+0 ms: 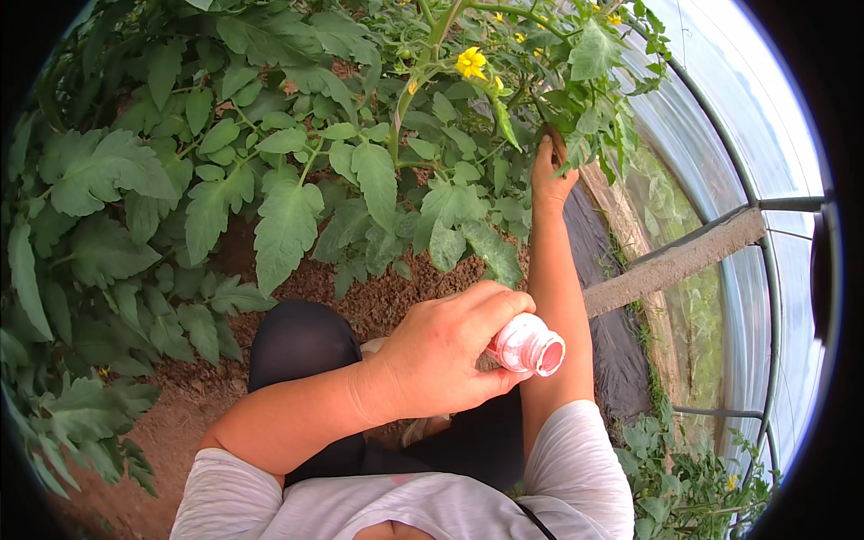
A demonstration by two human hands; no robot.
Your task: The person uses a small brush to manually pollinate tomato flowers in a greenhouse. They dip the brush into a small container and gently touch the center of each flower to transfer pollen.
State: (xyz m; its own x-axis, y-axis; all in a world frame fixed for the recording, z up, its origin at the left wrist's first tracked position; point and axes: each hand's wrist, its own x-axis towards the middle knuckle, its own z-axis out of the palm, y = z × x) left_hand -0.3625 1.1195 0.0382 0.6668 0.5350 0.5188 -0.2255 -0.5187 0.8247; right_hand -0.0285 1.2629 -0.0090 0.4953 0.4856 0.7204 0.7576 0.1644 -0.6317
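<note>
My left hand grips a small open plastic bottle coated with pinkish-white residue, its mouth tilted to the right. Farther up, my right hand reaches in among the leaves of a tomato plant; leaves cover part of its fingers, and whether it holds anything cannot be made out. A yellow tomato flower opens near the thick green stem, left of and above the right hand.
Dense tomato foliage fills the left side. To the right are black plastic mulch film, a rough beam and the greenhouse's curved metal frame with clear film. Bare soil lies below.
</note>
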